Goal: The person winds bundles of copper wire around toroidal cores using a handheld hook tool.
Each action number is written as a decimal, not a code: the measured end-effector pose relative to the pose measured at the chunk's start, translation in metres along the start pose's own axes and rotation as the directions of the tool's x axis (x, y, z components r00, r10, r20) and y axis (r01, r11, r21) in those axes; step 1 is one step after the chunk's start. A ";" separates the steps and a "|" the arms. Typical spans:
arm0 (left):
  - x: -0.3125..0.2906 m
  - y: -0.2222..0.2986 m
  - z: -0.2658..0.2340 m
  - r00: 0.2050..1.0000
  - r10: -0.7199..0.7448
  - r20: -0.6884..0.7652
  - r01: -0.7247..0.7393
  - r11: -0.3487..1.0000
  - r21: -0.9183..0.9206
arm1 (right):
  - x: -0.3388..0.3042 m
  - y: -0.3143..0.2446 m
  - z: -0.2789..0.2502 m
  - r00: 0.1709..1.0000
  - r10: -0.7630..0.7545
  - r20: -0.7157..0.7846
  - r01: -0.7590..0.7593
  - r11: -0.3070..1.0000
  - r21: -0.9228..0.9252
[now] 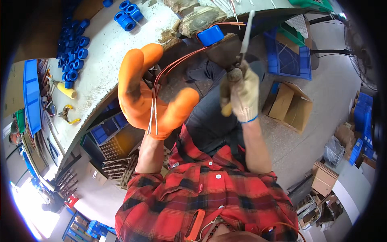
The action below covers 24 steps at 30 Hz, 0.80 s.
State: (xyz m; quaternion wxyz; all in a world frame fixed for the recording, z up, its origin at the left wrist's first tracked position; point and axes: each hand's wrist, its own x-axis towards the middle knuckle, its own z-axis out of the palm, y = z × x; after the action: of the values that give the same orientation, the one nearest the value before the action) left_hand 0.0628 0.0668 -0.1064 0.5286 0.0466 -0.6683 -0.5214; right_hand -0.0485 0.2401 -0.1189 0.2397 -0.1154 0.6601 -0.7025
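My left hand (151,94), in an orange glove, is open with thumb and fingers spread. Several thin copper-brown wires (155,88) with pale ends cross its palm. They run up to a blue ring-shaped piece (211,36), which rests against the worn wooden block (201,21) at the bench edge. My right hand (244,90), in a cream knit glove, is closed around a tool with a long pale-grey shaft (247,34) pointing up and away. A yellow end (227,109) shows below the fist. The tool's exact kind is unclear.
On the bench (100,72) lie a heap of blue rings (72,60), a few more blue rings (128,17), yellow-handled cutters (69,114) and a yellow handle (67,90). At right stand a blue crate (288,60), an open cardboard box (288,107) and a fan (360,52).
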 end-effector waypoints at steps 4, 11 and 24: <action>0.056 -0.011 -0.013 0.889 0.446 0.107 -0.454 0.820 0.350 | -0.017 -0.015 -0.001 0.984 0.180 -0.007 -0.180 0.984 -0.005; 0.166 -0.068 0.077 0.922 0.366 -0.125 -0.387 0.873 -0.297 | -0.082 -0.065 -0.041 0.994 -0.071 -0.083 -0.014 0.668 -0.744; 0.178 -0.043 0.082 0.930 0.280 0.238 -0.193 0.923 -0.332 | -0.040 -0.119 0.013 0.931 -0.340 0.131 0.192 0.154 -0.969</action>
State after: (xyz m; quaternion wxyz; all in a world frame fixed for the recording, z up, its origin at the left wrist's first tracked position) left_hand -0.0978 -0.0082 -0.0132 0.4887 -0.1915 -0.6492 -0.5505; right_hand -0.0301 0.2501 0.0053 -0.0529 -0.3121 0.9337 -0.1675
